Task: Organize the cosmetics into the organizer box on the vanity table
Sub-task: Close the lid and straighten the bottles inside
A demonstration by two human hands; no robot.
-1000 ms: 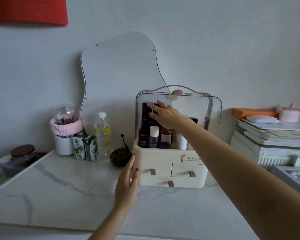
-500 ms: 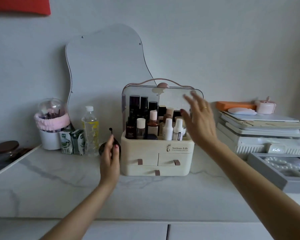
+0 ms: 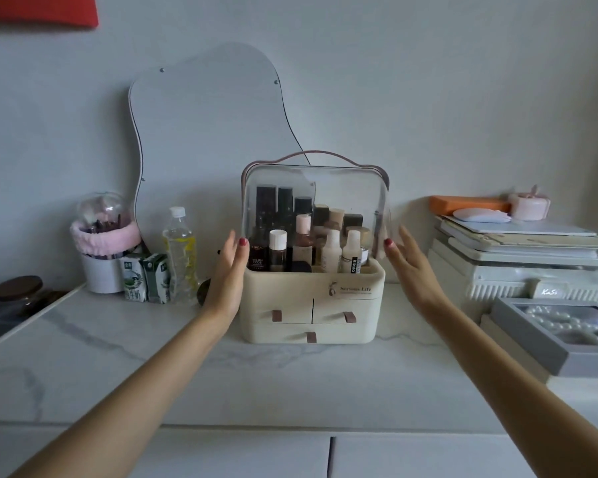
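Note:
A cream organizer box (image 3: 311, 298) with three small drawers stands on the marble vanity top (image 3: 221, 381). Its clear lid (image 3: 346, 191) is down over the upper compartment, which holds several cosmetic bottles (image 3: 332, 250) standing upright. My left hand (image 3: 227, 274) is open and flat against the box's left side. At the right side my right hand (image 3: 411, 267) is open with spread fingers, its fingertips at the lid's edge. Neither hand holds anything.
A wavy mirror (image 3: 208, 132) leans on the wall behind. To the left stand a water bottle (image 3: 180, 253), two small cartons (image 3: 145, 277) and a brush holder (image 3: 101, 243). At the right are stacked white boxes (image 3: 518, 263) and a grey jewellery tray (image 3: 567, 336).
The clear lid, raised a second ago, is now down over the bottles. My right hand came out of the box to its right side. My left hand rose along the left side.

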